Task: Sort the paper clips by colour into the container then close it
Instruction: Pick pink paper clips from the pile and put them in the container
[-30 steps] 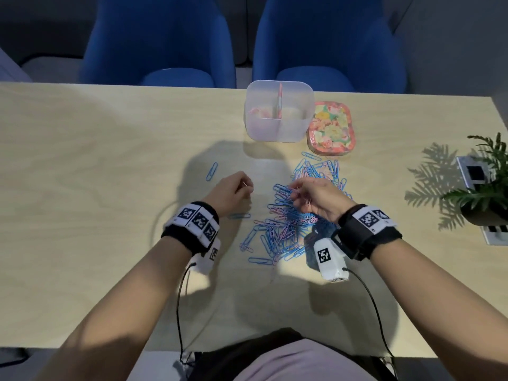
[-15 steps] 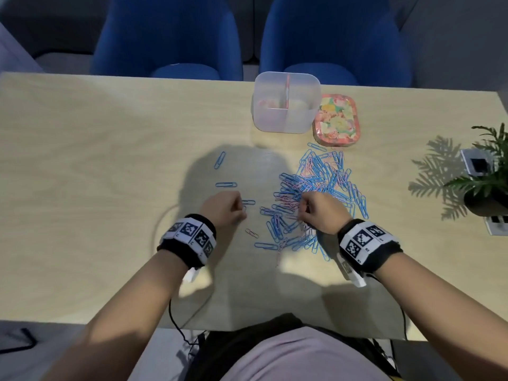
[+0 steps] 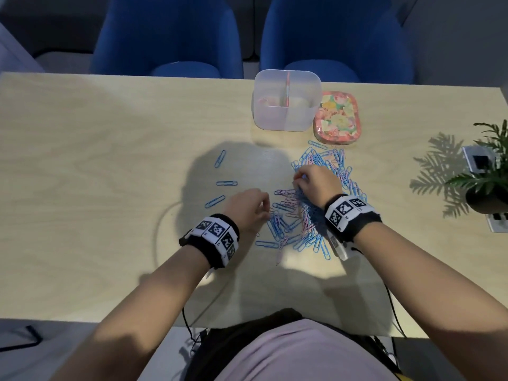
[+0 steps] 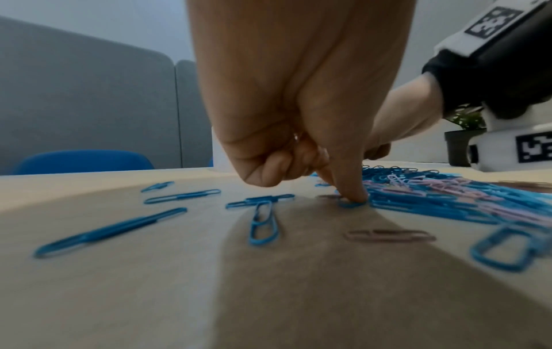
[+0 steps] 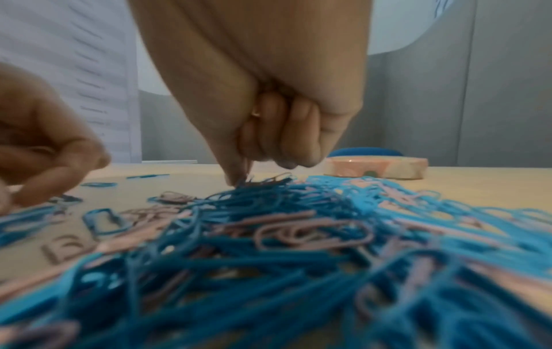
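Clips everywhere: heap of blue and pink paper clips (image 3: 316,204) on the desk (image 3: 110,160), in front of the person, spreading up toward the lid. Clear container (image 3: 287,101) sits at the far desk edge, open, with a divider splitting it into compartments; something pinkish shows inside, too faint to identify. Floral lid (image 3: 337,118) lies flat just right of the container, touching or nearly so (cannot tell which).

Left hand (image 3: 247,207) at the heap's left edge, most fingers curled in, one fingertip (image 4: 354,196) pressed down on a blue clip (image 4: 349,203) against the desk. A bit of pink clip shows inside the curled fingers in the left wrist view, so it seems to be holding at least one.

Right hand (image 3: 316,182) on top of the heap, clenched, thumb and fingers pinched down into the clips (image 5: 239,179); exactly which clip it grips is blurred. A small pinkish bit peeks between the curled fingers.

Three loose blue clips (image 3: 226,183) lie apart to the left of the heap. Potted plant (image 3: 489,185) at the right desk edge. Two blue chairs (image 3: 165,37) behind the desk.
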### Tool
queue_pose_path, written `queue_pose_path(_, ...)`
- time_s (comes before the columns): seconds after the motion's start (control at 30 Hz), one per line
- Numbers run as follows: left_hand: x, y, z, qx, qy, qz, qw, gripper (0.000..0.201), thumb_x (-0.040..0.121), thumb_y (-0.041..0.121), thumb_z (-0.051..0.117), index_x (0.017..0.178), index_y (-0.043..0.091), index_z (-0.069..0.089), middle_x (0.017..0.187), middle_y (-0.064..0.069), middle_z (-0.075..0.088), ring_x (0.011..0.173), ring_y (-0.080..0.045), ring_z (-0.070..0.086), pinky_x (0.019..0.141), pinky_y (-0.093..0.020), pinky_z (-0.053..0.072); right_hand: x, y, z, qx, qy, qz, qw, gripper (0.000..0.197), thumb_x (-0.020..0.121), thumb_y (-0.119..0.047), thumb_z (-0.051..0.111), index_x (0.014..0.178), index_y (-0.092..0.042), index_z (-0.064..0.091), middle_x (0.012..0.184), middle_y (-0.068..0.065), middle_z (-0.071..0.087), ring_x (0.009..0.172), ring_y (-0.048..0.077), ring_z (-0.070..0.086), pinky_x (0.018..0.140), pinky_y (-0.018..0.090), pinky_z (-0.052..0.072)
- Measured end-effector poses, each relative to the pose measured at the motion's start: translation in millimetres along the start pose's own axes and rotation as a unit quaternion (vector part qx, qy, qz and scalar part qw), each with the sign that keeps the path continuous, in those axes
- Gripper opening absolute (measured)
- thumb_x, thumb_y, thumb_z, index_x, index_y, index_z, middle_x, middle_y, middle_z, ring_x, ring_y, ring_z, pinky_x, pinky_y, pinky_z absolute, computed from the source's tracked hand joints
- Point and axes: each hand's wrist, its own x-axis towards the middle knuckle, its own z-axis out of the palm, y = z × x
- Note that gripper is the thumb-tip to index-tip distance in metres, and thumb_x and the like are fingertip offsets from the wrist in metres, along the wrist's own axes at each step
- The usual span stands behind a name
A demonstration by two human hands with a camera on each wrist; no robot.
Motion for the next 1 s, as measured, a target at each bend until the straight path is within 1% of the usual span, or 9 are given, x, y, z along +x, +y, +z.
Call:
queue_pose_path(0.13, -4, -4, -3, -0.045, 0.007, 0.010, 0.999, 0.020, 0.081, 0.032, 0.066, 0.091, 0.015, 0.062, 0.086, -0.001, 0.051, 0.083, -0.017, 0.047, 0.075, -0.031, 0.037, -17, 1, 1, 0.012, -0.026, -0.060, 0.998, 0.017, 0.087, -0.026, 0.059, 0.100, -0.021, 0.069, 0.079, -0.002, 0.058, 0.091, 0.025, 0.061, 0.068, 0.026, 0.034)
queue_pose_path(0.23, 1, -8, -11, -0.059, 0.056, 0.000, 0.997, 0.018, 0.087, 0.030, 0.060, 0.095, 0.014, 0.062, 0.082, 0.006, 0.045, 0.077, -0.013, 0.044, 0.071, -0.026, 0.034, -24, 1, 3, -0.039, -0.038, -0.099, 0.994, 0.027, 0.090, -0.036, 0.055, 0.113, -0.027, 0.065, 0.097, 0.004, 0.069, 0.100, 0.026, 0.061, 0.076, 0.032, 0.043)
queue_pose_path(0.3, 4, -8, -11, -0.030, 0.042, 0.009, 0.999, 0.018, 0.088, 0.030, 0.058, 0.100, 0.016, 0.061, 0.085, 0.006, 0.045, 0.079, -0.013, 0.047, 0.071, -0.026, 0.035, -24, 1, 5, -0.071, -0.041, -0.103, 0.991, 0.028, 0.091, -0.037, 0.053, 0.116, -0.030, 0.063, 0.106, 0.004, 0.069, 0.103, 0.027, 0.061, 0.078, 0.032, 0.044)
queue_pose_path(0.5, 10, -1, -4, -0.019, -0.033, 0.018, 0.999, 0.017, 0.084, 0.027, 0.064, 0.091, 0.012, 0.062, 0.093, -0.005, 0.054, 0.094, -0.025, 0.056, 0.081, -0.036, 0.043, -22, -1, 17, -0.095, -0.029, -0.084, 0.991, 0.022, 0.092, -0.030, 0.050, 0.104, -0.021, 0.066, 0.104, 0.008, 0.068, 0.098, 0.029, 0.061, 0.074, 0.032, 0.041)
queue_pose_path(0.6, 9, -2, -3, -0.043, -0.044, 0.006, 0.998, 0.018, 0.085, 0.024, 0.063, 0.091, 0.008, 0.061, 0.099, -0.010, 0.056, 0.095, -0.027, 0.055, 0.085, -0.037, 0.043, -22, -5, 8, -0.003, -0.014, -0.063, 0.998, 0.017, 0.089, -0.026, 0.056, 0.095, -0.015, 0.068, 0.076, 0.001, 0.064, 0.078, 0.023, 0.058, 0.064, 0.028, 0.034)
queue_pose_path(0.7, 6, -6, -3, -0.045, -0.033, 0.009, 0.998, 0.015, 0.089, 0.023, 0.057, 0.092, 0.009, 0.057, 0.092, -0.007, 0.052, 0.095, -0.026, 0.053, 0.079, -0.029, 0.036, -6, -13, -13, 0.164, -0.013, -0.029, 0.986, 0.016, 0.084, -0.020, 0.064, 0.086, -0.005, 0.069, 0.054, -0.005, 0.043, 0.052, 0.010, 0.037, 0.049, 0.019, 0.027)
queue_pose_path(0.8, 7, -9, -8, -0.050, -0.017, 0.013, 0.999, 0.008, 0.092, 0.020, 0.052, 0.087, 0.014, 0.049, 0.095, -0.010, 0.054, 0.094, -0.026, 0.052, 0.073, -0.025, 0.031, 25, -31, -47, 0.275, -0.039, 0.016, 0.961, 0.013, 0.087, -0.020, 0.062, 0.083, -0.008, 0.065, 0.064, -0.001, 0.046, 0.054, 0.009, 0.036, 0.048, 0.017, 0.030)
queue_pose_path(0.87, 9, -8, -15, -0.061, -0.008, 0.008, 0.998, 0.009, 0.092, 0.019, 0.051, 0.086, 0.015, 0.047, 0.093, -0.010, 0.053, 0.094, -0.025, 0.051, 0.070, -0.023, 0.028, 54, -46, -70, 0.297, -0.037, 0.038, 0.953, 0.021, 0.089, -0.019, 0.058, 0.069, -0.016, 0.054, 0.062, 0.000, 0.043, 0.051, 0.011, 0.036, 0.045, 0.021, 0.032)
queue_pose_path(1.0, 19, -6, -31, -0.072, 0.011, 0.000, 0.997, 0.015, 0.093, 0.017, 0.049, 0.099, 0.005, 0.056, 0.092, -0.007, 0.050, 0.097, -0.026, 0.051, 0.076, -0.026, 0.032, 111, -77, -101, 0.187, 0.014, 0.006, 0.982, 0.031, 0.089, -0.012, 0.049, 0.060, -0.016, 0.040, 0.062, 0.001, 0.043, 0.062, 0.019, 0.042, 0.046, 0.018, 0.034)
